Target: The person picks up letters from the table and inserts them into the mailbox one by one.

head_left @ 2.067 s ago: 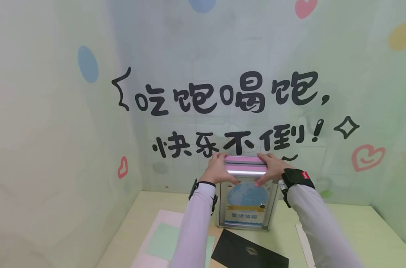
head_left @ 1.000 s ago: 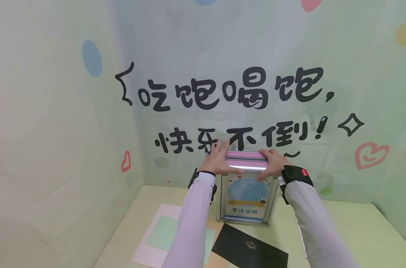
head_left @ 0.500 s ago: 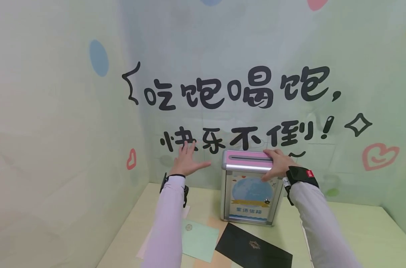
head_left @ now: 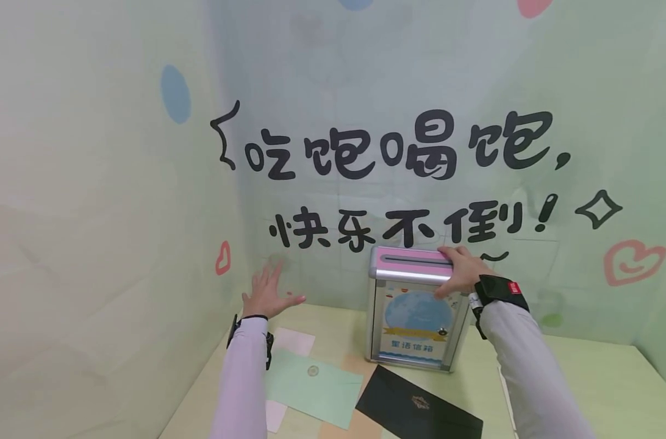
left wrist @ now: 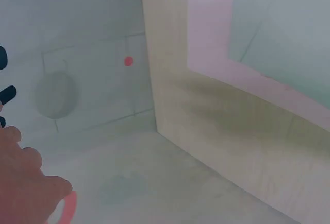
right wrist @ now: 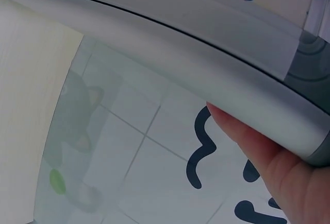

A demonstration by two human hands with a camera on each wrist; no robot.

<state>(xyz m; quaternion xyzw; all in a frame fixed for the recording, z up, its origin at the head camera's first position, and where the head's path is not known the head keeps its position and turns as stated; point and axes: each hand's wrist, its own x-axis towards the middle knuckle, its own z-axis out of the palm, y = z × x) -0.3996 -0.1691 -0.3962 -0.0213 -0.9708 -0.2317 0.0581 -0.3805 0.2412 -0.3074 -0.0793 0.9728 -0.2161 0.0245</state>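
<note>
A silver-framed letter box (head_left: pixel 410 314) with a pink slotted top and a globe picture on its front stands upright near the back wall. My right hand (head_left: pixel 460 271) grips its upper right corner, thumb on the front and fingers over the top. In the right wrist view, a finger of that hand presses along the silver side of the letter box (right wrist: pixel 170 64). Well to the left of it, my left hand (head_left: pixel 266 296) is held in the air with fingers spread, holding nothing. Below that hand lie a mint green envelope (head_left: pixel 316 390) and pink paper (head_left: pixel 294 341).
A black envelope (head_left: pixel 421 402) with a gold emblem lies on the pale wooden table (head_left: pixel 585 378) in front of the box. Orange paper (head_left: pixel 357 364) shows beside it. Walls close off the back and both sides, the back wall (head_left: pixel 322 79) bearing large black lettering.
My left hand has let go of the letter box's left side and moved left and down, fingers spread. The right hand keeps its grip on the corner. The view has shifted slightly.
</note>
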